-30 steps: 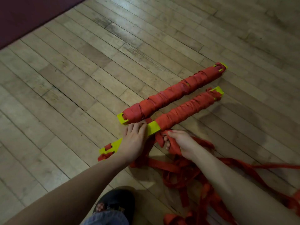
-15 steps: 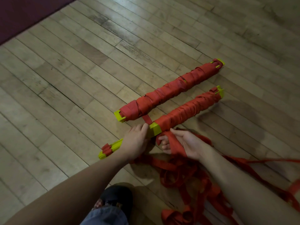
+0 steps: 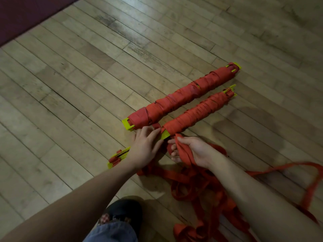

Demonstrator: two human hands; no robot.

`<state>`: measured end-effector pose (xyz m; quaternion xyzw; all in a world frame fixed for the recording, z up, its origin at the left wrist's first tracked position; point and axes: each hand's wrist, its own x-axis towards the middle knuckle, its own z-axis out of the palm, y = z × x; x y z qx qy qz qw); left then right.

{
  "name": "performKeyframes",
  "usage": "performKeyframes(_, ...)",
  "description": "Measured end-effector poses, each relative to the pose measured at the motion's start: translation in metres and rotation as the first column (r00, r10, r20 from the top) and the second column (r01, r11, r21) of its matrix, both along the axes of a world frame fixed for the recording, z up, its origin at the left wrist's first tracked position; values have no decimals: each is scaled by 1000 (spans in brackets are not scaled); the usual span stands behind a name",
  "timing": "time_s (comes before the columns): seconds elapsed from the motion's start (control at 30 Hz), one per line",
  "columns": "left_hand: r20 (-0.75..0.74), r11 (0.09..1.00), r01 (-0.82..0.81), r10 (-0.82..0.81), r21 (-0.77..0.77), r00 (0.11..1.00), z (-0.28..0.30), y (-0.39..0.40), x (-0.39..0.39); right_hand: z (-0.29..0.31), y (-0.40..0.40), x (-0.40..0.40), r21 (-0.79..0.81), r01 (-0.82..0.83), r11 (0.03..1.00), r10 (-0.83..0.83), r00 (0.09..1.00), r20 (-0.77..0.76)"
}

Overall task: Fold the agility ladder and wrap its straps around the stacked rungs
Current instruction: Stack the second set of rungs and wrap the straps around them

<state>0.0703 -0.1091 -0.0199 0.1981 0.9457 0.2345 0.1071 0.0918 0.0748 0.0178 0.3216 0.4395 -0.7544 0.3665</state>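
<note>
Head cam was looking down at the wooden floor, and nearest to you was a dark shoe with a bit of blue denim at the bottom edge. Just right of that, the loose straps lay in a red tangle under your right forearm, with one loop trailing off toward the right edge.

A bit further out, your right hand had its grip clenched around a bunched length of strap, fingers curled round it and thumb on top, right beside the near end of the half-wrapped stack. Your left hand lay on the bare yellow rungs, fingers fairly straight and pressing down, fingertips reaching the spot where the red wrapping starts. So that grip was released, just resting on the stack, not curled round anything.

That half-wrapped bundle ran diagonally away from you to the upper right: yellow rung ends poked out to the left of your left wrist, a short yellow patch showed between your hands, and from there on it was covered in red strap out to the far tip, where the yellow edges fanned out a little.

Just beyond it, lying parallel and close, was a finished bundle, wrapped end to end with yellow caps showing at both ends.

Far top left, a dark maroon strip edged the floor.
</note>
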Motion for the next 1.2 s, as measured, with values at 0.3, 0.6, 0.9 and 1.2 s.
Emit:
performKeyframes(0.3,107,993,118,-116,-18,988,-6,3,10,-4,2,11,19,-17,1000,16,998,65)
performKeyframes(0.6,236,997,64,-69,32,969,13,8,-11,-6,8,11,150,-87,985,94,995,-39)
performKeyframes(0.9,73,987,-113,105,116,992,50,23,-21,22,13,-6,349,-191,917,297,912,-282)
performKeyframes(1.2,62,999,17,-20,50,998,90,31,-47,42,19,-29,647,-39,761,400,814,-421)
